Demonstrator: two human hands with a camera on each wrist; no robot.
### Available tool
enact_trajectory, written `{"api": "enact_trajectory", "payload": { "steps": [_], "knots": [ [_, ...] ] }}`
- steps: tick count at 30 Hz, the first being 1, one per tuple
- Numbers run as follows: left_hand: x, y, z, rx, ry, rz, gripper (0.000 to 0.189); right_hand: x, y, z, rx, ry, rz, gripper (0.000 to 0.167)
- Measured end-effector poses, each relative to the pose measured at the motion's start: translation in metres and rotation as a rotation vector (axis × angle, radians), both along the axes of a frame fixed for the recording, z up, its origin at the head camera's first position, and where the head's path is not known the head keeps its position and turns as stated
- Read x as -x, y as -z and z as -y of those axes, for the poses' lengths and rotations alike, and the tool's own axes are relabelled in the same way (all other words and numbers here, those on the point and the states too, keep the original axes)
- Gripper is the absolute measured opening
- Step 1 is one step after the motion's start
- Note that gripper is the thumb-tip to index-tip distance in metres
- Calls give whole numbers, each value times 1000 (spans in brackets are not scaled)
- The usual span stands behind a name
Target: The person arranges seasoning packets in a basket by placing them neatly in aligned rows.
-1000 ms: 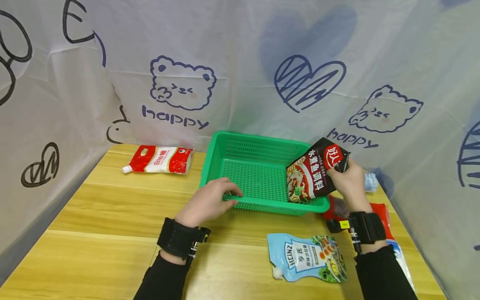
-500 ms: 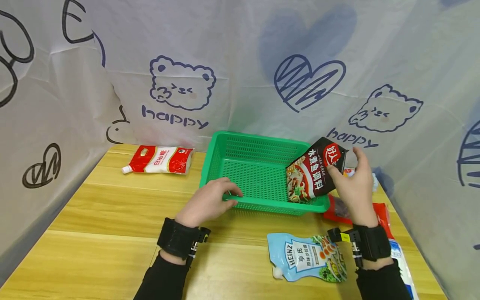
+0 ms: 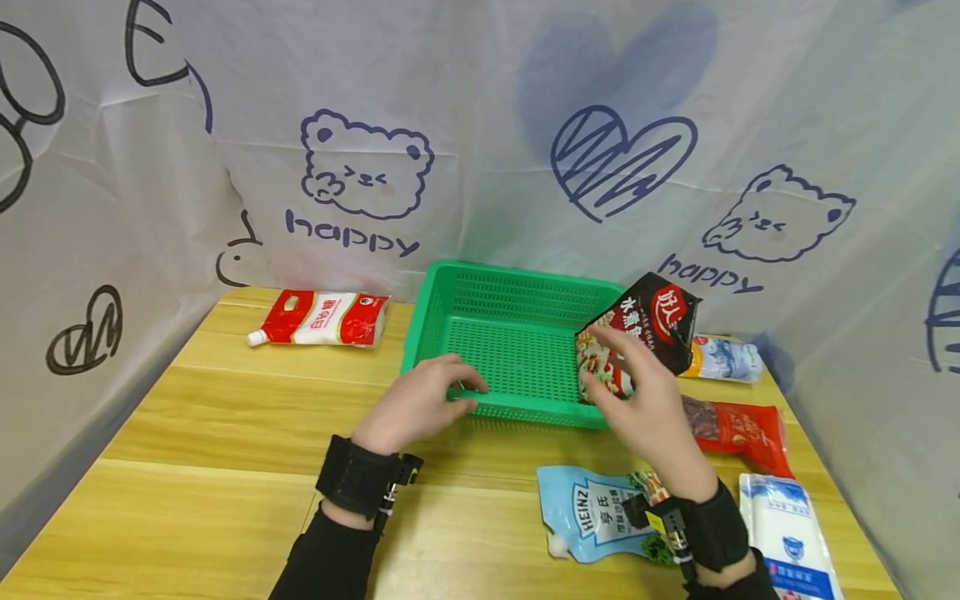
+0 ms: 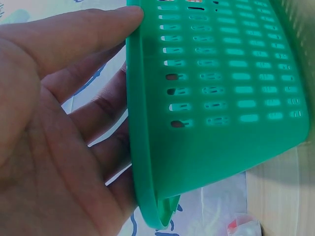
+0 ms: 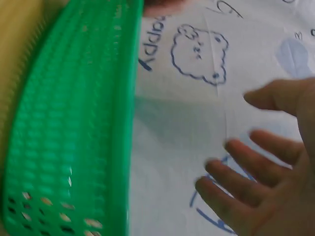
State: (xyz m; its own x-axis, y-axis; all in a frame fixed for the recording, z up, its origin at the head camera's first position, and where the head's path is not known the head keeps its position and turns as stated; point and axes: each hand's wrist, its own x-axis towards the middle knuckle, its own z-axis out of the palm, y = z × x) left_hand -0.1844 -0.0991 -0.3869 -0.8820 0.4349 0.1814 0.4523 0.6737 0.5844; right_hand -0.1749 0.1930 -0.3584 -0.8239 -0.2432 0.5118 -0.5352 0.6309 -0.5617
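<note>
A green plastic basket [image 3: 525, 354] stands at the back of the table. My left hand [image 3: 420, 400] holds its front rim near the left corner; in the left wrist view the thumb [image 4: 98, 29] touches the outer side of the rim and the fingers are behind it. A black and red seasoning packet [image 3: 663, 312] leans in the basket's right end, its top past the rim. My right hand [image 3: 648, 408] is above the front right of the basket, hiding part of the packet. Its fingers are spread and hold nothing, as the right wrist view also shows.
A red and white spouted bag [image 3: 322, 318] lies left of the basket. On the right lie a blue and yellow packet [image 3: 723, 358], a red packet [image 3: 742, 429] and a white and blue bag [image 3: 791, 533]. A light blue Heinz pouch [image 3: 592, 512] lies in front.
My right hand has let go of the seasoning packet and moved left and toward me, over the basket's front right. The packet stays leaning in the basket. My left hand keeps its place.
</note>
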Motion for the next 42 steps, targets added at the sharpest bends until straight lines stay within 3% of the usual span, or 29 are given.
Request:
{"api": "enact_trajectory", "payload": {
  "steps": [5,9,15,27,38,42],
  "knots": [
    [1,-1,-1,-2,3,2,17,-3,16,16,-123,-142,54,45],
    [1,-1,-3,-1,6,-5,17,-2,29,24,-167,-204,92,35],
    [1,-1,-4,-8,8,-3,16,1,41,31,-214,-198,139,28],
    [0,-2,-1,-21,16,-11,16,7,51,33,-160,-193,64,23],
    [3,2,3,79,94,-189,18,8,54,31,-151,-169,84,22],
    [5,0,10,74,109,-270,17,8,56,32,-150,-161,100,23]
  ]
}}
